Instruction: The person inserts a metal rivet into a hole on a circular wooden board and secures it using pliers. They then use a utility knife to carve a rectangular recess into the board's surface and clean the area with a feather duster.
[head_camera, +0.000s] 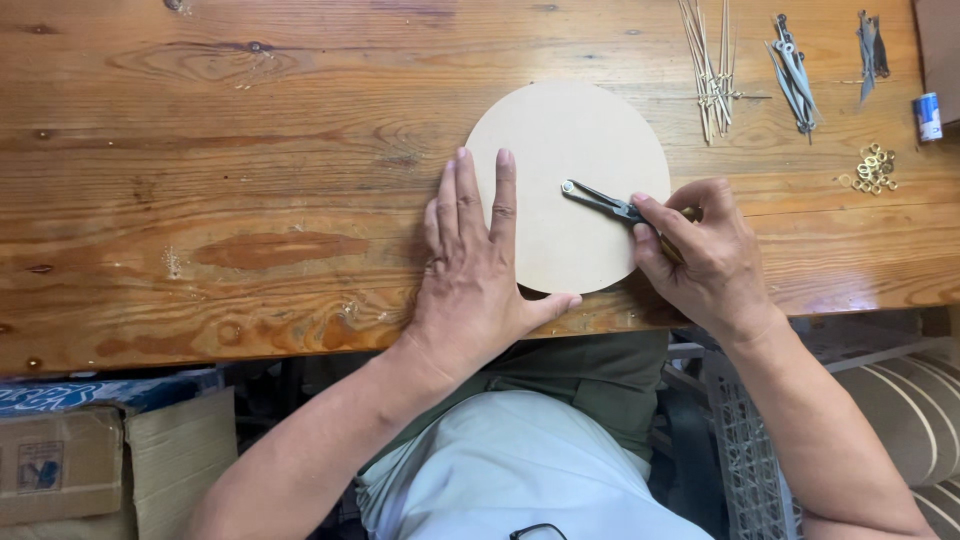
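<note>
- Left hand (470, 275): I see it laid flat, fingers spread and released, palm on the near left part of the round board (568, 185) and overlapping onto the wooden bench (200, 200). It grips nothing; it only presses down. If that pressure eases, I judge the disc could rotate or slide.
- Right hand (700, 250): fingers clenched around the handles of the pliers (605, 203), at the disc's right edge. The jaws reach leftward to a small metal ring (567, 186) near the disc's centre. A loose grip could let the ring slip out and roll.
- The disc's near edge lies close to the bench's near edge; a sideways push could carry it off.
- Far right: a bundle of thin sticks (712, 70), spare metal tools (795, 70) and a heap of brass rings (875, 168) lie well apart from the disc. A sweeping forearm could scatter them.
</note>
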